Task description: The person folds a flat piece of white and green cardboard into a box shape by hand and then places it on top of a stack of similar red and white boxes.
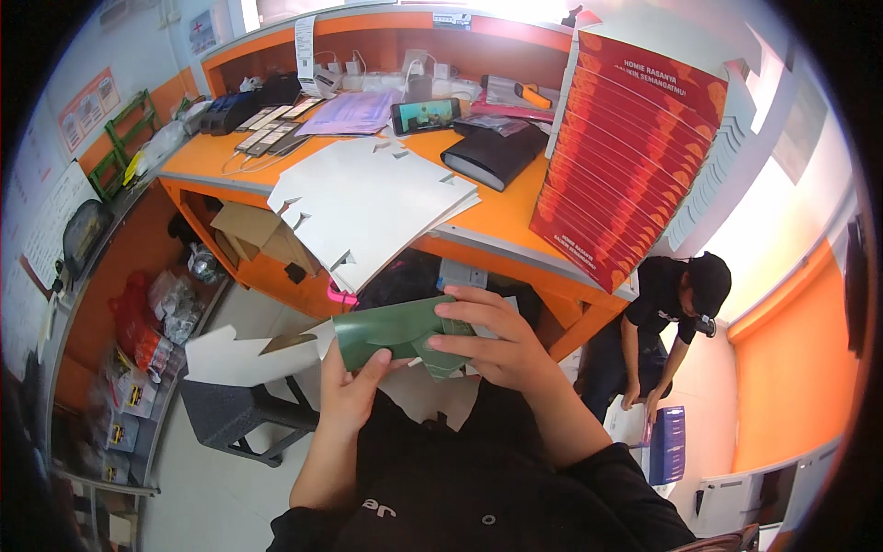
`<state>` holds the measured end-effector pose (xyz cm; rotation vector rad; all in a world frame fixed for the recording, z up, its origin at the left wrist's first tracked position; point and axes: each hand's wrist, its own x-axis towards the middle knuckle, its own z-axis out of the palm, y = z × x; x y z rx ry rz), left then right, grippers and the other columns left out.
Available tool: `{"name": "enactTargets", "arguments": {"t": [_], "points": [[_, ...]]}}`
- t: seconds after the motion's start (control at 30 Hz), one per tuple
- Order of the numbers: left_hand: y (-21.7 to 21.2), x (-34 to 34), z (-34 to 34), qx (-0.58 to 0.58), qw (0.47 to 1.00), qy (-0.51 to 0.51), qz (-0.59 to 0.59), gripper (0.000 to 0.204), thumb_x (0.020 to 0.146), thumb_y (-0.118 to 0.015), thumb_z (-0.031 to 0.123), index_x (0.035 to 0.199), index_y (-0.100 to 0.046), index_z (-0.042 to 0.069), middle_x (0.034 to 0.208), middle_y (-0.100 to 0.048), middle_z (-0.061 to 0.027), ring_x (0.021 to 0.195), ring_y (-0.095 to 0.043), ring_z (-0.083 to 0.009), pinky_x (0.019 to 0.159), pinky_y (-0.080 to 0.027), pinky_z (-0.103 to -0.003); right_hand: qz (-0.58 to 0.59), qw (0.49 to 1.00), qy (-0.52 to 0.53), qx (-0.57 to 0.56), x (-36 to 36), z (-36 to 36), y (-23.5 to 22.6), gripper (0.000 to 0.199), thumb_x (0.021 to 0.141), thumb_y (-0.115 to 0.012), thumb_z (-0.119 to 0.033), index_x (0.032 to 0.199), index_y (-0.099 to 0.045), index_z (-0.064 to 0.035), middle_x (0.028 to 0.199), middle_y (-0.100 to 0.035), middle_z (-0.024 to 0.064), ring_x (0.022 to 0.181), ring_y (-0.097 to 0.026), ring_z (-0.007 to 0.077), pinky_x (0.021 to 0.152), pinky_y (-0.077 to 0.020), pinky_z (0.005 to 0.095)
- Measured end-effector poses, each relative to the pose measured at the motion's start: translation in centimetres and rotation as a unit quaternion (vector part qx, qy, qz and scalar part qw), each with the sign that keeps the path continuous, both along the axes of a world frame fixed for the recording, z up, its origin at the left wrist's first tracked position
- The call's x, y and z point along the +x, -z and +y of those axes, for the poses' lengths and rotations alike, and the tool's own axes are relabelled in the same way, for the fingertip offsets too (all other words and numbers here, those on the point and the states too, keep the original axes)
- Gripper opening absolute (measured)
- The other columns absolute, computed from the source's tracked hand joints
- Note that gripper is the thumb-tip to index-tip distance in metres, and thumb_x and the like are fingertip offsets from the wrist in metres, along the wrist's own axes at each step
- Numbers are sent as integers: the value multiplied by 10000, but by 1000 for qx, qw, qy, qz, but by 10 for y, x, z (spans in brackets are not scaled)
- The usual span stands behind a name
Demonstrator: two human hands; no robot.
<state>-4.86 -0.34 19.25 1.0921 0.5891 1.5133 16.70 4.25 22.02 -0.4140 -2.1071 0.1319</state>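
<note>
Above my lap I hold a green cardboard carton blank (391,329), partly curled over, its white inner side (244,357) reaching out to the left. My left hand (351,391) grips its lower left part, thumb on the green face. On the right end, the fingers of my right hand (501,345) press on a folded green flap. Just beyond lies a pile of flat white die-cut card sheets (368,207), overhanging the orange desk's front edge. To its right stands a tall stack of red printed cartons (635,156).
The orange desk (207,156) carries a lit phone (426,116), a black case (494,155), purple papers (349,112) and cables. A black stool (244,414) stands at my left, near a low shelf with bags. On the right, a person (667,322) bends over a blue stack (667,446).
</note>
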Motion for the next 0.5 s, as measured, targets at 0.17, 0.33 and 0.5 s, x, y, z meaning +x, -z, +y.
{"name": "enactTargets", "arguments": {"t": [0.17, 0.33, 0.5], "points": [[0, 14, -3, -7, 1000, -7, -26, 340, 936, -514, 1, 1264, -421, 0, 1209, -549, -137, 1084, -583, -222, 883, -545, -381, 16, 998, 57, 15, -11, 2, 6, 454, 712, -697, -6, 1115, -676, -213, 1269, -550, 50, 1218, -487, 296, 976, -458, 382], [9, 17, 0, -40, 999, -21, 11, 414, 915, -559, 18, 1299, -411, 65, 1208, -545, -83, 1063, -578, -191, 816, -533, -326, -15, 998, 56, 11, -7, 0, 5, 486, 733, -736, -166, 1207, -628, -178, 1317, -519, 61, 1218, -463, 302, 998, -421, 404], [7, 15, -3, 45, 925, -87, 366, 384, 889, -617, 86, 1249, -487, 55, 1175, -586, -94, 1046, -588, -225, 846, -486, -359, 134, 962, -44, -234, 7, -3, 0, 479, 811, -673, -292, 1210, -593, -40, 1341, -495, 118, 1237, -460, 343, 1034, -360, 424]]}}
